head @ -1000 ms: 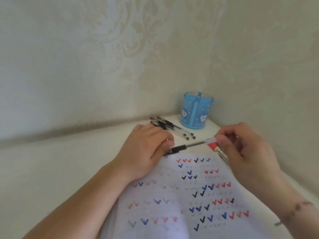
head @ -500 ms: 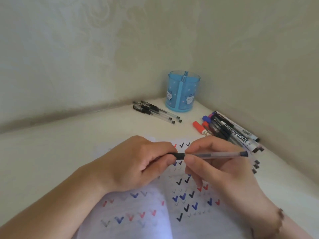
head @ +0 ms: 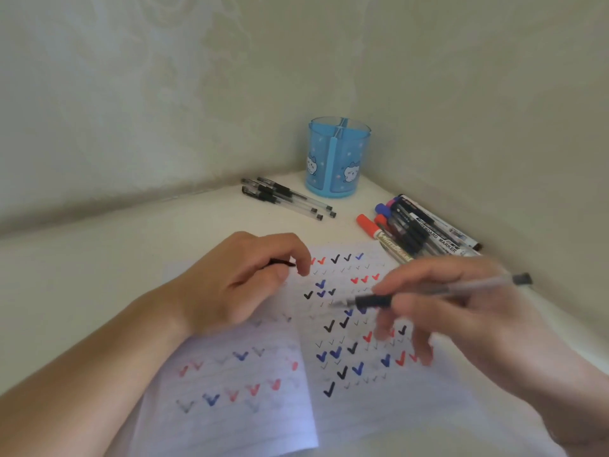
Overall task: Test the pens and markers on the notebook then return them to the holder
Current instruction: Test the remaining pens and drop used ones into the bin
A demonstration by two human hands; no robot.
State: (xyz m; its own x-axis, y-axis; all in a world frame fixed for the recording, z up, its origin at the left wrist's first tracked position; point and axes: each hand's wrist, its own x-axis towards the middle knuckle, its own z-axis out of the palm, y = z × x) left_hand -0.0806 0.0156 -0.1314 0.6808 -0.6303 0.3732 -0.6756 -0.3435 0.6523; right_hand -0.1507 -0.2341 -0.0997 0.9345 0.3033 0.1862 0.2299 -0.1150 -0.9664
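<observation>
Black pen cap (head: 282, 262) in left hand (head: 244, 285) (curled), pen (head: 428, 291) in right hand (head: 461, 311)

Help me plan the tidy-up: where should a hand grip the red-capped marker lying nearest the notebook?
Grip the red-capped marker on the bare barrel just behind its cap, from above and from its left. Other markers crowd its right side, and its far end seems to pass behind the right hand.

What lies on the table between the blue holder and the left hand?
In the head view, a small group of black pens lies between the blue holder and the left hand.
</observation>
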